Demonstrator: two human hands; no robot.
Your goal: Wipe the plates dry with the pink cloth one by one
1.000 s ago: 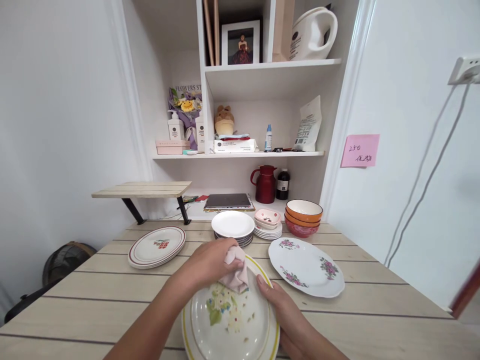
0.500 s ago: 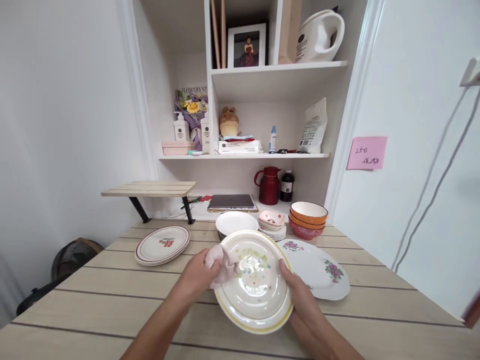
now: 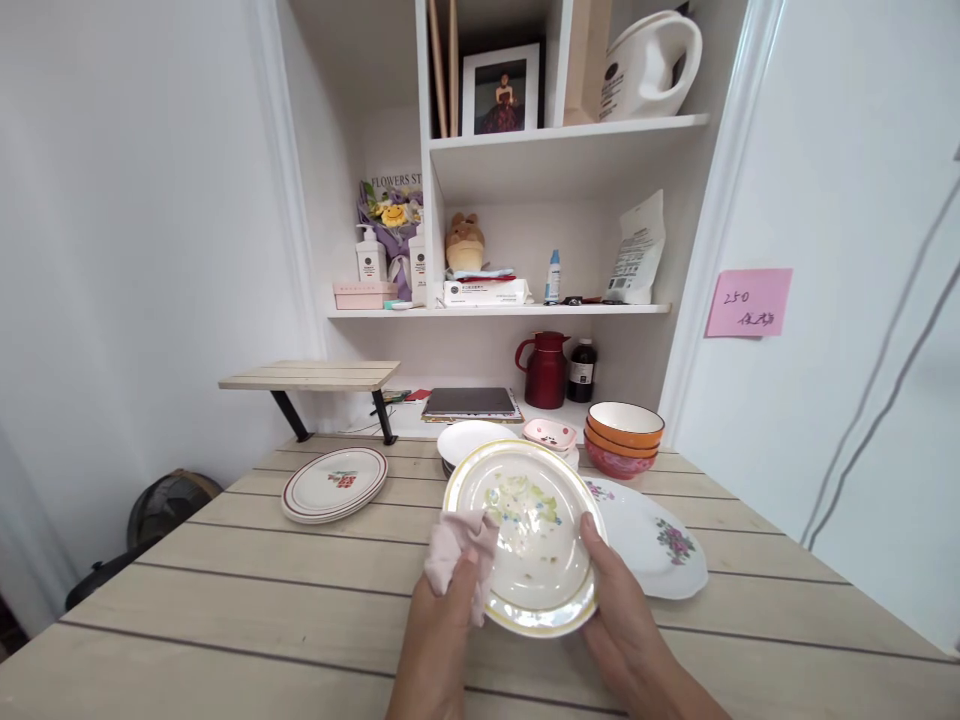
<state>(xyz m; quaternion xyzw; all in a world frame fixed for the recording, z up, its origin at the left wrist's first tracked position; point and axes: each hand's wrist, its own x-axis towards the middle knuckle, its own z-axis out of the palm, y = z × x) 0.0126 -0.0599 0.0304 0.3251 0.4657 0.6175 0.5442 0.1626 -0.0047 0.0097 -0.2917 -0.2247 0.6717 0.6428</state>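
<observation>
Both hands are closed on what they hold. The right hand point(image 3: 626, 625) clamps the near right edge of a round white plate point(image 3: 536, 560) with a yellow rim and a green flower print, thumb on its face. The left hand point(image 3: 442, 630) bunches a pink cloth point(image 3: 459, 550) and presses it on the plate's left rim. That plate is lifted clear of the pale wooden slatted table point(image 3: 225, 590) and tilted with its face toward the person, in the middle of the view; small specks dot its face. At the far end of the table a white shelf unit point(image 3: 562, 135) is set into the wall. Just right of the held plate and partly hidden behind it lies a white scalloped plate with purple flowers point(image 3: 664, 550). To the far left sits a stack of white plates with red rims point(image 3: 335, 483), and beyond it a small wooden riser on black legs point(image 3: 311, 376). Behind the held plate is a stack of plain white plates point(image 3: 465, 440), with a stack of orange and red bowls point(image 3: 624, 435) to the right. Farther back stand a red jug point(image 3: 545, 369) and a dark bottle point(image 3: 582, 370) just right of it. A pink sticky note point(image 3: 748, 301) is on the right wall. A small pink patterned dish point(image 3: 550, 433) rests between the white stack and the bowls.
</observation>
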